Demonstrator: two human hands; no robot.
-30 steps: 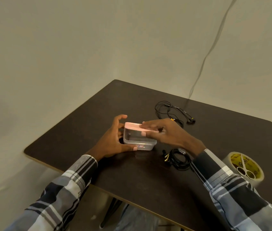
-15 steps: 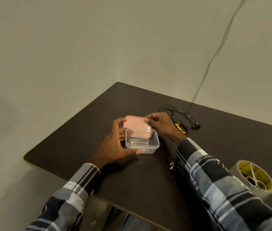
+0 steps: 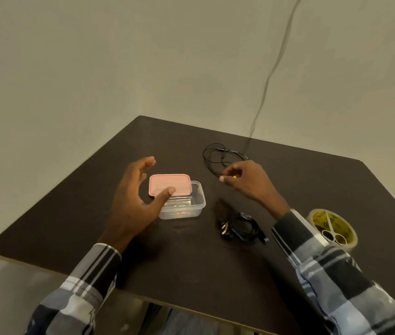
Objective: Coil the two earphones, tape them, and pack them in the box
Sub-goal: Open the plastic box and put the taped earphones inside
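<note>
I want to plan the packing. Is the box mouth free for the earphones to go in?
Not fully. The pink lid lies loose across the back-left of the clear box, leaving only its front and right open. The left hand hovers over that side.

The box (image 3: 191, 204) at centre frame looks like clear, glossy plastic, and its lid (image 3: 169, 183) like opaque pink plastic. The table (image 3: 191, 262) is dark and matt, with a pale raw edge at lower left. The tape (image 3: 331, 229) at right is shiny; the sleeves (image 3: 341, 286) are plaid cloth.
</note>
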